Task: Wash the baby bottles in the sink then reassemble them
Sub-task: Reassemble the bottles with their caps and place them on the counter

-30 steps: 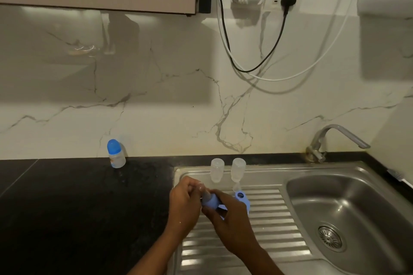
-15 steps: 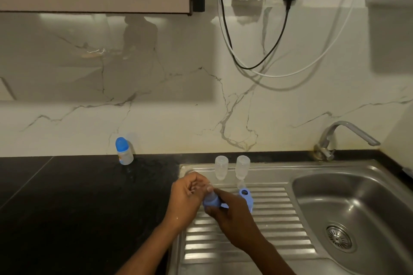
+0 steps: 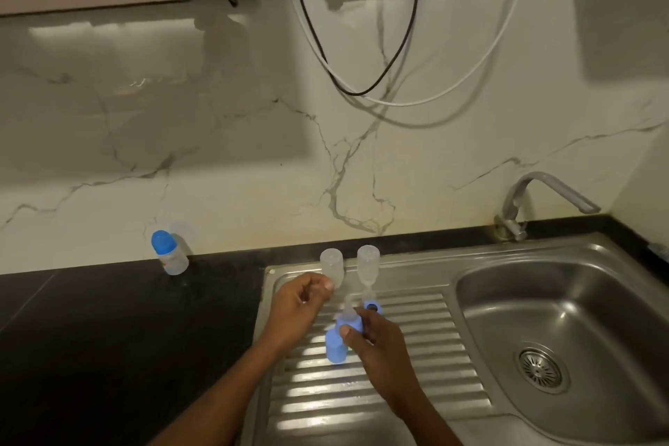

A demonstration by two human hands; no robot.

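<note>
My right hand (image 3: 376, 344) grips a blue collar ring with a clear nipple (image 3: 349, 320) standing up through it, above the steel drainboard (image 3: 416, 373). My left hand (image 3: 298, 304) hovers just left of it, fingers curled, with nothing visible in it. A blue cap (image 3: 335, 349) lies on the drainboard under the ring. A second blue ring (image 3: 371, 307) lies behind my right hand. Two clear bottle bodies (image 3: 332, 264) (image 3: 368, 264) stand upside down at the drainboard's back edge. An assembled bottle with a blue cap (image 3: 168, 253) stands on the black counter by the wall.
The sink basin (image 3: 615, 300) with its drain (image 3: 541, 366) is on the right, and the tap (image 3: 543, 188) stands at its back. Black counter (image 3: 108, 355) stretches to the left. A black and a white cable (image 3: 380, 90) hang on the marble wall.
My left hand has let go of the nipple and drawn back to the left. My right hand now holds the ring and nipple alone, turned upright. The view has tilted down.
</note>
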